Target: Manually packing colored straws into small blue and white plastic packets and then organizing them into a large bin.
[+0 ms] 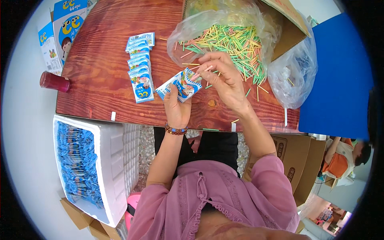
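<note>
My left hand holds a small blue-and-white printed packet tilted above the red-brown wooden table. At the packet's upper right end, my right hand pinches thin pink sticks between thumb and fingers. Their lower ends meet the packet's end, but whether they are inside I cannot tell. Left of my hands lies an overlapping column of similar packets. Beyond my right hand, a heap of thin green, yellow and pink sticks spills from a clear plastic bag.
A cardboard box and blue board flank the bag on the right. A dark red cup sits at the table's left edge. Below it, a white foam box holds blue packets. Another person is at far right.
</note>
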`<state>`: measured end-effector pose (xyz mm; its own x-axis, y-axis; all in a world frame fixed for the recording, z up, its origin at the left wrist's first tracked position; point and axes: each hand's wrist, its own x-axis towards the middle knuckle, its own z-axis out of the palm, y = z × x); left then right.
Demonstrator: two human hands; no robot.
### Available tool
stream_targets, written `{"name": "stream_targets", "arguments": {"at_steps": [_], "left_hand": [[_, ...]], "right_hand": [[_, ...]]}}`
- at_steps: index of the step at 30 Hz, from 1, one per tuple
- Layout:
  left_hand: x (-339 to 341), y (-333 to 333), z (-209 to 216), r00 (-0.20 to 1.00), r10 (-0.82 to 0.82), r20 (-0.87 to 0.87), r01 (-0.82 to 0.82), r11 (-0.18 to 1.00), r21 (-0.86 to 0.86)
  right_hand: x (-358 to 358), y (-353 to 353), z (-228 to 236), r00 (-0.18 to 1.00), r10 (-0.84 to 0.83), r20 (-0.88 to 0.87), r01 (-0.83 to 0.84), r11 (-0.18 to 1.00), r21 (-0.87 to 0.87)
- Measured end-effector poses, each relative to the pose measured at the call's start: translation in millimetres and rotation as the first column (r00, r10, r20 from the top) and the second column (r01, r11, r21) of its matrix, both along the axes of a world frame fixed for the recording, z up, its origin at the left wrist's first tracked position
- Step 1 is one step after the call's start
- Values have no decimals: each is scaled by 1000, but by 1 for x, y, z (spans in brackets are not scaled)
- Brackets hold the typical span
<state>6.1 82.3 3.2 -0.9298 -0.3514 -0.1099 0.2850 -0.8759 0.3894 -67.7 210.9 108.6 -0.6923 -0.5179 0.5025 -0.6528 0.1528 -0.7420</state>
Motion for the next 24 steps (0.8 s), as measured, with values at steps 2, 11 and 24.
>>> {"name": "stream_targets", "arguments": {"at_steps": [2,11,24], "left_hand": [[1,-5,-1,999,26,-40,-27,999,-24],[5,-21,-3,997,67,-29,-64,992,107],[7,-27,8,993,104,-48,-104,994,17]], "right_hand": [[-6,-6,4,996,41,-76,-33,994,100],[1,-28,7,967,254,0,-251,958,136],[18,-47,2,932,-16,361,-64,976,209]]}}
